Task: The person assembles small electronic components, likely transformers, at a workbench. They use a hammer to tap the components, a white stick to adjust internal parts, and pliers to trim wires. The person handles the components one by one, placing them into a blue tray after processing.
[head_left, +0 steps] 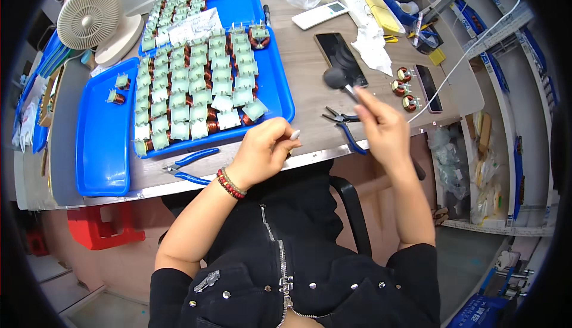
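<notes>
the left hand [262, 149] pinches a small white piece [295, 134], the right hand [382, 126] a black-headed tool [336, 78].

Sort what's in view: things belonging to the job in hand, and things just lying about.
Likely for the job:
black-headed tool, in the right hand
pale-topped copper coils, in the large blue tray
blue-handled pliers
blue-handled cutters

Likely just lying about:
dark phone
white remote
crumpled tissue
desk fan

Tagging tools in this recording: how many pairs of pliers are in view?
2: blue-handled pliers near the large blue tray, left of the left hand; darker pliers beside the right hand. Others may be hidden.
</notes>
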The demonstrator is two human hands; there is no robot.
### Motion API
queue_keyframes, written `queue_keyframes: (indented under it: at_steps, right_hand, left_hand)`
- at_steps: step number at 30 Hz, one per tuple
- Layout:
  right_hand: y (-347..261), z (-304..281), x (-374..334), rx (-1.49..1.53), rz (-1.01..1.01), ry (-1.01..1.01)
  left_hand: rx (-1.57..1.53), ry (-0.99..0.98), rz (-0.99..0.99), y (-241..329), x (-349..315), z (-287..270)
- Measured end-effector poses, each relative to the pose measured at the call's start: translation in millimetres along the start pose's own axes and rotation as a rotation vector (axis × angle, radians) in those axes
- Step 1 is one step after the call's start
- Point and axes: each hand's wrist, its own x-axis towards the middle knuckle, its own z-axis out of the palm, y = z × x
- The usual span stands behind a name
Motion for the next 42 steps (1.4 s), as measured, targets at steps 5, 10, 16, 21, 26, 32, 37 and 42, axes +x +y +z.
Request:
queue_keyframes:
  at_steps: [5,10,16,21,26,32,37,42]
  right_hand:
    - [35,45,-4,-0.201,-0.013,0.036]
    - [38,52,3,-0.352,-0.206,0.067]
    - [-33,26,-1,0.298,-0.436,-0.069]
    - [-49,49,-6,0.311,-0.511,-0.029]
    - [-53,52,-13,0.329,-0.471,-0.010]
    - [-49,55,-15,0.344,-0.465,-0.026]
    - [-55,38,-21,0.572,-0.295,0.039]
    - [-61,41,-26,0.912,-0.133,0.056]
  left_hand:
    - [0.199,-0.006,0.028,12,3,-8]
    - [0.250,0.033,0.025,19,0,-10]
    - [0.293,0.068,0.069,17,-8,-8]
    - [0.376,0.104,0.060,24,-6,-11]
    - [0.489,0.061,-0.064,10,-36,0]
    - [0.390,0.019,-0.102,6,-35,-2]
    - [-0.430,0.161,-0.332,26,-43,-13]
    - [-1.300,0.222,-0.367,23,-38,-13]
